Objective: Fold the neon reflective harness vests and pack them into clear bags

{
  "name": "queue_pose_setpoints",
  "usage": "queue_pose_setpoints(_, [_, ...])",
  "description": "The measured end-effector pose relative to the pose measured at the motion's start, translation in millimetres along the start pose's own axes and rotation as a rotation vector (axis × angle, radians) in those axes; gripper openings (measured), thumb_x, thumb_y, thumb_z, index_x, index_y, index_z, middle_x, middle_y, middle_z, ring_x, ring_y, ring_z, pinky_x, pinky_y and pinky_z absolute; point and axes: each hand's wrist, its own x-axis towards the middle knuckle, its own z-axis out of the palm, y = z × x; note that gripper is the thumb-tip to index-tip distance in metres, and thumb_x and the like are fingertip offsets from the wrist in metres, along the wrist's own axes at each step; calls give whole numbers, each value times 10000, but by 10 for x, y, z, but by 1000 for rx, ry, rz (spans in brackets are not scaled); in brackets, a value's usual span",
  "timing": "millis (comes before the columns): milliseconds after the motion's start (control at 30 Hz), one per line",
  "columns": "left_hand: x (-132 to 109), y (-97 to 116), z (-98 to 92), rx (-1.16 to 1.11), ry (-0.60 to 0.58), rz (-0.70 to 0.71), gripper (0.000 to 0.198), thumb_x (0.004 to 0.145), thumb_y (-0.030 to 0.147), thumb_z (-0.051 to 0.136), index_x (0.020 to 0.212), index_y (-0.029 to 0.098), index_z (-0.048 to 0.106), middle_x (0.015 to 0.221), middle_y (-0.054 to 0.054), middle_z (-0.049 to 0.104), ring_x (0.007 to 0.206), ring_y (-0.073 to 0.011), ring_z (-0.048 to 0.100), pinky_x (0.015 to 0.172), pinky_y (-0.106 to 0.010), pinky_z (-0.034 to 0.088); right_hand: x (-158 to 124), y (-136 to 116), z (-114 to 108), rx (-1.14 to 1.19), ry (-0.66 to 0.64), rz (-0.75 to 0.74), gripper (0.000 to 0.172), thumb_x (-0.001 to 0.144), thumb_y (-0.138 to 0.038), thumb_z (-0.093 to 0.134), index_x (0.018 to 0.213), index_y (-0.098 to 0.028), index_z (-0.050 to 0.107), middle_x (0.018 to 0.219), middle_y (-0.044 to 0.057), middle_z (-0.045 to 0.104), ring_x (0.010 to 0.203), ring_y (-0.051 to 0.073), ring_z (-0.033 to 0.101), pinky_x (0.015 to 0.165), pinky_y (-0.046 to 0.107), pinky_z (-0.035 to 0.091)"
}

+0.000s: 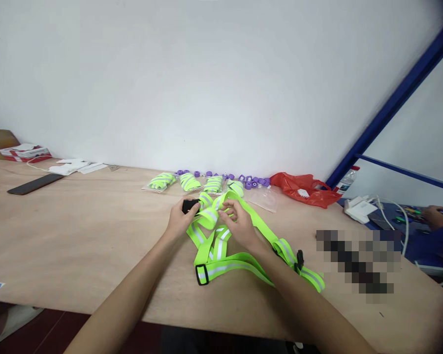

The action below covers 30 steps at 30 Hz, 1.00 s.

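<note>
Webbing [221, 244], yellow-green, silver-striped; black fitting [189, 205] pinched in left hand [179, 217]; right hand [239, 225] at webbing, pinch impossible to tell; bottle label [342, 187], well rightward, unreadable.

Fluorescent yellow-green strap harness [223, 268]: silver-striped, black-buckled, loosely looped; partly lifted, rest sprawled on wooden tabletop [96, 246].

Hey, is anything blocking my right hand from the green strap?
Nothing visible is: the right hand is right at the green strap, fingertips by a loop. The left hand holds the black buckle alongside. The bagged straps lie beyond, nearer the wall.
</note>
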Motion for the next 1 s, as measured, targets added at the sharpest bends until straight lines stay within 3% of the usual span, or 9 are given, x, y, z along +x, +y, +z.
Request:
queue_pose_setpoints(100, [-40,38,10,1,-169,66,234,834,419,652,860,188,631,855,-47,695,832,-216,641,782,-331,494,56,-45,-51,-186,15,-187,259,924,-343,568,1153,-241,632,1125,75,694,980,224,654,834,348,519])
queue_pose_setpoints(200, [-83,66,30,-18,-267,97,209,856,400,637,859,192,614,855,-44,688,808,-200,639,755,-313,497,74,-6,-12,-441,-82,-374,332,928,-277,574,1254,-251,628,1283,91,654,1188,266,585,1000,416,443])
queue_pose_setpoints(400, [-122,69,56,-44,-300,105,175,852,345,641,801,204,550,953,-70,710,900,-219,659,806,-339,517,23,44,98,-703,-158,-352,639,853,-359,707,1432,-207,483,1398,149,577,1263,330,532,994,462,413])
queue_pose_setpoints(567, [-121,66,62,-61,-272,87,196,856,352,638,786,200,536,889,-52,687,843,-203,635,773,-321,505,-4,-2,60,-815,-204,-373,780,802,-215,717,1504,-138,385,1464,199,500,1280,368,501,1035,531,371])
queue_pose_setpoints(700, [-107,70,47,-79,-240,73,240,844,398,657,776,198,541,846,-36,670,802,-193,621,738,-307,502,18,58,-12,-694,-194,-444,655,797,-130,639,1432,-241,520,1345,132,605,1176,318,576,997,471,434])
queue_pose_setpoints(833, [-117,90,45,-89,-266,62,228,860,401,650,800,202,557,942,-66,710,922,-230,658,820,-341,501,90,99,-109,-322,-27,-454,406,854,-164,565,1218,-292,691,1231,81,641,1074,233,630,932,380,501])
queue_pose_setpoints(933, [-137,100,64,-115,-326,30,220,874,395,641,807,209,545,1071,-100,728,1042,-261,660,871,-360,489,143,82,-179,-93,71,-376,234,886,-256,581,1058,-249,738,1073,76,697,1013,232,654,912,375,519])
queue_pose_setpoints(1000, [-145,92,77,-98,-334,9,235,870,413,640,800,211,542,1056,-97,734,975,-250,670,817,-341,491,162,76,-211,-7,126,-253,229,868,-320,618,1049,-235,730,1016,68,724,929,236,674,874,377,538])
